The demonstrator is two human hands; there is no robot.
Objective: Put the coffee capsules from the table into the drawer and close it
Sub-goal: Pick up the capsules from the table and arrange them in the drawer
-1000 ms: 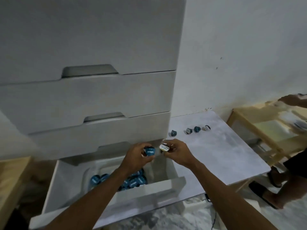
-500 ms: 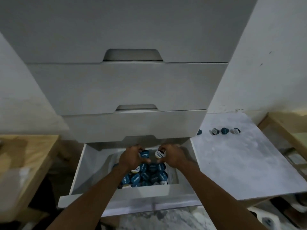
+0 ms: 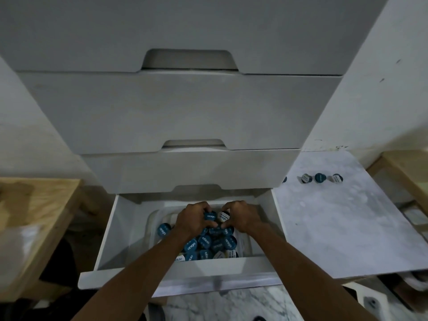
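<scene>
The bottom drawer (image 3: 108, 230) of a white chest stands pulled out. Inside it a pale tub (image 3: 151, 220) holds a heap of coffee capsules (image 3: 208, 245), mostly blue-lidded. Both hands are low inside the drawer, over the heap. My left hand (image 3: 190, 222) grips a blue-lidded capsule (image 3: 210, 216). My right hand (image 3: 240, 217) pinches a white-lidded capsule (image 3: 223, 216) right beside it. On the marble table (image 3: 335, 228) to the right, three capsules (image 3: 320, 177) lie in a row, and a fourth capsule (image 3: 284, 179) peeks out by the chest's edge.
Three shut drawers (image 3: 185, 112) rise above the open one. A wooden table (image 3: 34, 216) stands at the left, a wooden frame (image 3: 403, 167) at the right behind the marble table. Marble floor (image 3: 231, 304) shows below the drawer front.
The view swung left to face the chest. Both hands carried their capsules from above the drawer's right side down into it, over the heap.
</scene>
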